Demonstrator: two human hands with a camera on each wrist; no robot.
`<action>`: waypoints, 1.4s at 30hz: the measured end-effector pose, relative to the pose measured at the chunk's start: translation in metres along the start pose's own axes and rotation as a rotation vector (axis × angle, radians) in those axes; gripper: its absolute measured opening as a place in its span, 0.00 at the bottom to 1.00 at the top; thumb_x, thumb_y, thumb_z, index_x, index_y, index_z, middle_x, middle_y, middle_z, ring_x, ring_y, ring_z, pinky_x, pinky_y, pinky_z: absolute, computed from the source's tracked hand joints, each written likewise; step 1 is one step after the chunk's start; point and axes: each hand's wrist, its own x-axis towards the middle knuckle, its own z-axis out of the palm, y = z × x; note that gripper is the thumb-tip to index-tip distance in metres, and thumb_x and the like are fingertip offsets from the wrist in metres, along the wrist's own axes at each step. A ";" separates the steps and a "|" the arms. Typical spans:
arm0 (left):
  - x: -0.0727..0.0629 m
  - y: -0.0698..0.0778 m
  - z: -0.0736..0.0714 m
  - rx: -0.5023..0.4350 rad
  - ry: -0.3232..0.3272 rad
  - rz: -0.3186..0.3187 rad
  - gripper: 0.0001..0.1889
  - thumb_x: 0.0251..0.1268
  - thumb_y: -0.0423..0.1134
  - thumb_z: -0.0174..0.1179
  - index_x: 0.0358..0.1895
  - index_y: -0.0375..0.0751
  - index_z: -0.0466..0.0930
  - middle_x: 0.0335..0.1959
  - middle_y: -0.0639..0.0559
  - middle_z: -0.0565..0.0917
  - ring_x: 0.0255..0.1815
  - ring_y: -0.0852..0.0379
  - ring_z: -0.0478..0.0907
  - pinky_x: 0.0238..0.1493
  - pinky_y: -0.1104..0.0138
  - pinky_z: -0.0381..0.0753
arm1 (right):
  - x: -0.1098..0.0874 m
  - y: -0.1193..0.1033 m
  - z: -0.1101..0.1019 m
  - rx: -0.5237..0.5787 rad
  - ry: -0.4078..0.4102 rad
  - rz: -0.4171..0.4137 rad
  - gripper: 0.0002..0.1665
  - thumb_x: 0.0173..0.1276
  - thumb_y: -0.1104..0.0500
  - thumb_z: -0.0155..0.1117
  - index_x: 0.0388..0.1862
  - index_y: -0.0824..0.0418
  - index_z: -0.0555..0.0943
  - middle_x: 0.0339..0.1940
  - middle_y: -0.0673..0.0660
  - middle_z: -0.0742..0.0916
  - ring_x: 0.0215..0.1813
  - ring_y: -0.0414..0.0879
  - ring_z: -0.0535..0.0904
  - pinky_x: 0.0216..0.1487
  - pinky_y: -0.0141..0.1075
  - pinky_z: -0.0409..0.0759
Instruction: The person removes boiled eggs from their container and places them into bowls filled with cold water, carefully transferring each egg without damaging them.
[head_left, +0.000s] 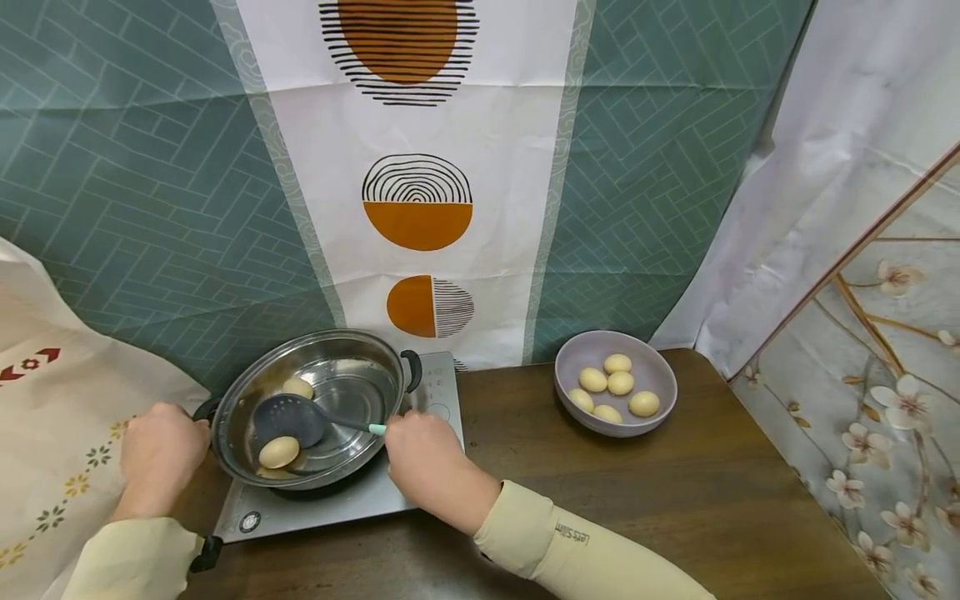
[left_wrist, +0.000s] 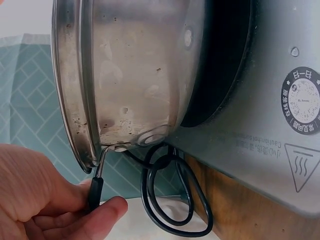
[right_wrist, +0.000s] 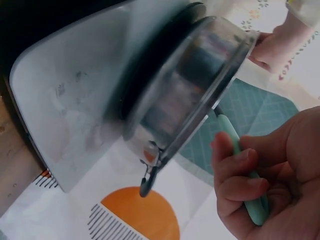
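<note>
My left hand (head_left: 161, 450) grips the black left handle (left_wrist: 96, 192) of a wide steel pot (head_left: 247, 454) on an induction cooktop. In my right hand (head_left: 423, 458) is a skimmer with a mint-green handle (right_wrist: 256, 207), the fingers wrapped round it. The skimmer's dark perforated head (head_left: 288, 419) is inside the pot, on its left side. One egg (head_left: 279, 452) lies at the near edge of that head; whether it rests on it I cannot tell. Another egg (head_left: 298, 387) sits just behind the head, partly hidden by it.
A lilac bowl (head_left: 660, 417) holding several eggs (head_left: 620, 383) stands to the right on the wooden table (head_left: 540, 475). The cooktop (head_left: 352, 504) extends past the pot at front and right. A looped black cord (left_wrist: 150, 200) hangs beside the pot's left handle. Patterned cloth (head_left: 420, 208) hangs behind.
</note>
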 end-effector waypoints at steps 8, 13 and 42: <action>0.002 -0.003 0.000 -0.002 -0.017 0.009 0.20 0.56 0.39 0.55 0.26 0.17 0.76 0.28 0.19 0.76 0.31 0.23 0.71 0.24 0.48 0.67 | -0.008 0.005 -0.012 0.099 -0.072 0.005 0.10 0.52 0.59 0.63 0.16 0.53 0.73 0.15 0.47 0.77 0.18 0.41 0.72 0.16 0.34 0.67; 0.003 -0.001 0.000 -0.005 -0.045 -0.023 0.20 0.57 0.40 0.54 0.27 0.18 0.77 0.29 0.20 0.76 0.32 0.25 0.71 0.25 0.49 0.67 | -0.008 0.013 -0.017 0.264 -0.185 0.052 0.09 0.57 0.60 0.61 0.18 0.53 0.77 0.15 0.46 0.75 0.19 0.40 0.67 0.17 0.32 0.65; 0.004 0.001 0.000 0.004 -0.056 -0.032 0.20 0.57 0.40 0.55 0.29 0.17 0.77 0.33 0.18 0.76 0.36 0.24 0.69 0.30 0.47 0.67 | -0.002 0.068 -0.034 0.785 -0.361 0.201 0.13 0.69 0.58 0.54 0.28 0.56 0.83 0.19 0.46 0.83 0.17 0.39 0.66 0.20 0.30 0.63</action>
